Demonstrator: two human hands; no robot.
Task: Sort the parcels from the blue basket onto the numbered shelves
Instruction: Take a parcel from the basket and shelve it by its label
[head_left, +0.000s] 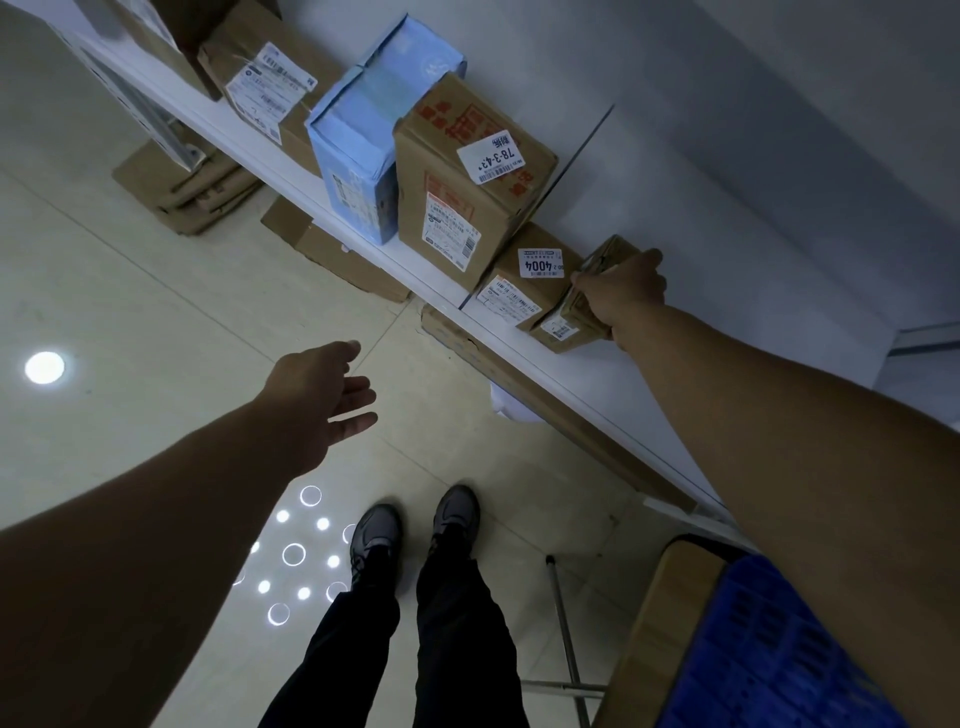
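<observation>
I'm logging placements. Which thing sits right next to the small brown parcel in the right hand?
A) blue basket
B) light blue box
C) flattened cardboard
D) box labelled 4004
D: the right hand grips the small brown parcel on the white shelf, right beside the box labelled 4004.

On the one white shelf (587, 384) we count at least six parcels: one blue box (358, 140), four brown boxes (447, 156) and one small brown parcel (566, 325). We see two hands, the left hand (322, 395) and the right hand (623, 296), two dark shoes (374, 535) and one blue basket (779, 649). The flat cardboards (192, 192) below we cannot count.
</observation>
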